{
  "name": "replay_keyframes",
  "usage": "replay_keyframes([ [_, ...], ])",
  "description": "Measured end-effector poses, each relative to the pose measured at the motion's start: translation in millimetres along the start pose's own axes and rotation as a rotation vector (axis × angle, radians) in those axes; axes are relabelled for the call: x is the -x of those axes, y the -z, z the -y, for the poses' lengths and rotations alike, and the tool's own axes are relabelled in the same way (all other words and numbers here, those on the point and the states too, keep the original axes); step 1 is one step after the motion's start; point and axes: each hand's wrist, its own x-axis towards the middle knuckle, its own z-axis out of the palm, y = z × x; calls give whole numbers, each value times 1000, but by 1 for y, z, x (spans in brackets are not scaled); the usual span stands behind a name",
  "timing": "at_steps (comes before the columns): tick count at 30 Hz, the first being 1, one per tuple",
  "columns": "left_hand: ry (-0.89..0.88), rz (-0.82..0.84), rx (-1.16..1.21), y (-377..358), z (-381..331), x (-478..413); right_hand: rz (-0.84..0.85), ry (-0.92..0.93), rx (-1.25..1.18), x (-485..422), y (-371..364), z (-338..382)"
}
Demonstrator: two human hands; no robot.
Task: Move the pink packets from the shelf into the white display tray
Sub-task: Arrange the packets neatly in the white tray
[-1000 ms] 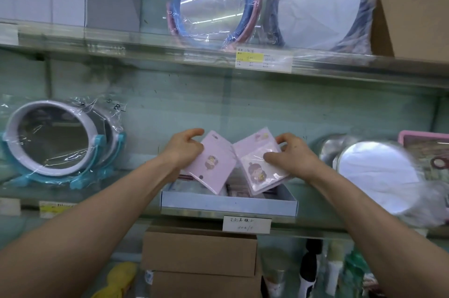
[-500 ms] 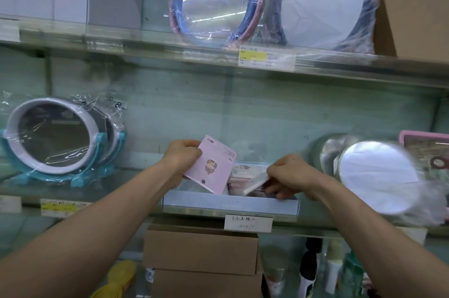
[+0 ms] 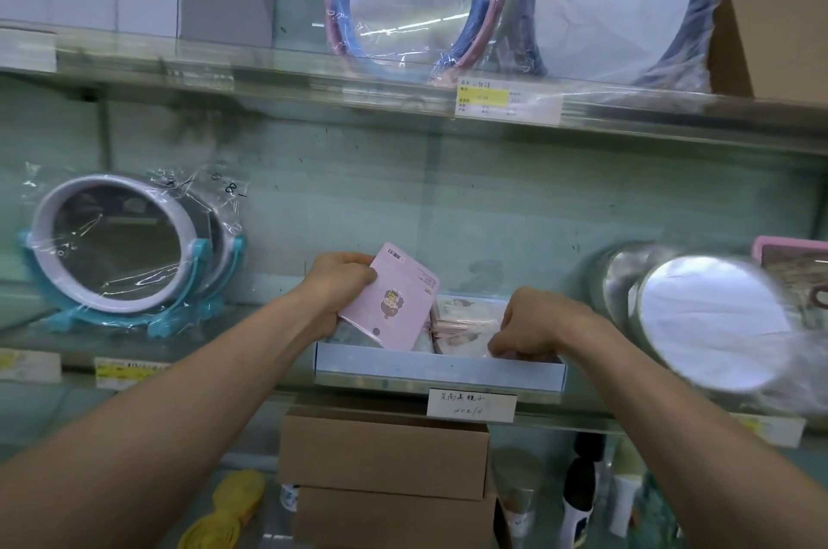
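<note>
Shelf [image 3: 201,351], white tray [image 3: 439,371]; pink packet [image 3: 394,297] above it in left hand [image 3: 336,284] grip

left hand [image 3: 340,285] holds a pink packet [image 3: 396,302] tilted over the white tray [image 3: 439,370], right hand [image 3: 535,324] down inside it.

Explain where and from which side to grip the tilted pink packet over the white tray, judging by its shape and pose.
Probably best to pinch the pink packet across its flat faces at the free upper right edge, coming from above. It is thin and tilted. Its lower end sits behind the front wall of the white tray, and the left hand grips its left edge.
</note>
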Motion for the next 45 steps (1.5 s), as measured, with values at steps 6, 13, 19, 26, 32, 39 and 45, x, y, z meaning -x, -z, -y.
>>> replay_keyframes([
  [6,15,10,23,1,-2,0,97,-23,195,11,18,0],
  [13,21,53,-3,-6,0,0,48,148,74,4,-16,5],
  [19,49,68,52,-10,-4,2,8,198,9,-1,-11,4],
  [26,218,173,270,-17,-12,10,-391,508,66,6,-10,22],
  [32,275,213,210,-14,-1,4,-353,265,-690,-2,-7,14],
  [39,190,311,37,-28,4,10,24,136,-1209,2,-13,5],
  [45,188,249,206,-35,0,11,-246,62,-702,1,-12,-17],
])
